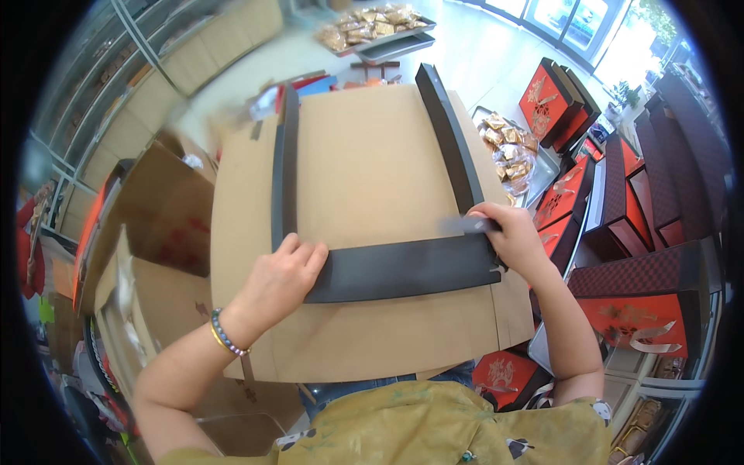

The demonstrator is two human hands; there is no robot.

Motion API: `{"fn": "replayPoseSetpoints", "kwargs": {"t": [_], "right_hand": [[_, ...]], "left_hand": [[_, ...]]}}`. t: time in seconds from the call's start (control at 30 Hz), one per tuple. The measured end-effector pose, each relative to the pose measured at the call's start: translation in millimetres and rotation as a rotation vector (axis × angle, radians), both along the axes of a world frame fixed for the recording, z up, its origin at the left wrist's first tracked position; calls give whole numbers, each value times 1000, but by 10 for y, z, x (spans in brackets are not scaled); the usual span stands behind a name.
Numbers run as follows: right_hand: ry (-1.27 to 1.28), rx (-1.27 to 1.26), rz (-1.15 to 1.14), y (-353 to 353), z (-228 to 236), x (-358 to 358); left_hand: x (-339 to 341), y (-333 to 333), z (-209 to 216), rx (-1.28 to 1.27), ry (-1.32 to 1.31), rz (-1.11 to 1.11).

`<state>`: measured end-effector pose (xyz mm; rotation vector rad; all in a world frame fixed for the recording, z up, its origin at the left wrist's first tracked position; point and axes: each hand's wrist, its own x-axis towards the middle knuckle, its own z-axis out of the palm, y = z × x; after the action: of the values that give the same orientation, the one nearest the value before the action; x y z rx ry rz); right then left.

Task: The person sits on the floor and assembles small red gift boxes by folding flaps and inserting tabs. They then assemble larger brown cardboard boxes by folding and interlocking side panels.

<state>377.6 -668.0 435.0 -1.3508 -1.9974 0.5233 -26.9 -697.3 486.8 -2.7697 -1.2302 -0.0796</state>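
Note:
A black cardboard strip (403, 268), bent into three sides of a frame, lies on a large tan cardboard sheet (372, 167) in front of my body. Two long arms of the strip run away from me, and its wide near side faces me. At the near left corner my left hand (283, 271) has its fingers closed on the strip. My right hand (510, 236) pinches the strip at the near right corner. A dark flap by the right fingertips is smeared by motion. Part of each corner is hidden under the fingers.
Trays of wrapped pastries (372, 29) stand beyond the sheet, with bagged gold-wrapped pieces (508, 151) at its right. Red and black gift boxes (635, 318) crowd the right side. Open cardboard cartons (167, 217) stand at the left, near shelving (116, 62).

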Motion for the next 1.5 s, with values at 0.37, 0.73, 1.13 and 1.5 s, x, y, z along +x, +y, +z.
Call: {"fn": "replayPoseSetpoints", "kwargs": {"t": [0.37,0.73,1.13,1.5], "right_hand": [[-632,204,-529,-321,393,406],[-630,254,297,-575,147,-1004],[-574,216,266,-640,140,-970],[-484,373,53,-757,55,-610]], "left_hand": [[-145,1,-86,0,-135,-9],[-332,60,-126,126,-414,292],[-966,-266,126,92,529,560],[-99,-571,-418,151,-22,68]]}}
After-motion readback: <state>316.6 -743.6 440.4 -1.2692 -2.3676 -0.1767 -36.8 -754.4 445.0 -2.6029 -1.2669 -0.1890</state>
